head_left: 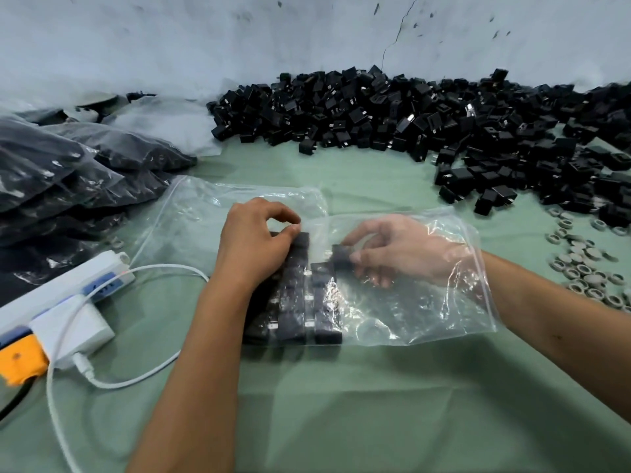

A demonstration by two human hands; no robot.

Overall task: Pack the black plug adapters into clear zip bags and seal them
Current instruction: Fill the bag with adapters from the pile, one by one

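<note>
Left hand (254, 238) curled, pinching an adapter row (296, 268) through the bag (426, 302); right hand (403, 249) inside, gripping one adapter (341, 256)

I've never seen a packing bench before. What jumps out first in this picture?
First, the sprawling heap of loose black plug adapters piled against the far wall and spilling to the right. At the centre, a clear zip bag lies on the green table, with the right hand inside it setting one black adapter beside neat rows of packed adapters that the left hand steadies. Filled bags of adapters are stacked at the far left.
</note>
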